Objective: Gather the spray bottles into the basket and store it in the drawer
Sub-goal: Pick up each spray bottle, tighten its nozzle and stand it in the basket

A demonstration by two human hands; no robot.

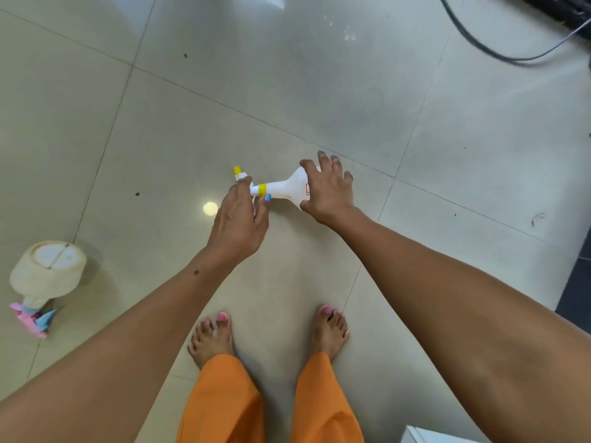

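While bare feet in orange trousers (220, 401) stand on the pale tiled floor (319, 91), the left hand (238, 219) pinches the yellow-collared neck of a white plastic spray bottle (287, 187) lying sideways. The right hand (327, 190) grips its body with spread fingers. A beige bottle with a pink trigger (44, 276) lies well apart, left.

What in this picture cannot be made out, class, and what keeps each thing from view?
- Head view: body of the white spray bottle, partly covered by the right hand.
- Its trigger, behind the left hand.
- Red label print, too small to read.
- White box, cut by the bottom edge.
- Basket and drawer: not in view.
- Black cables, cut by the top edge.
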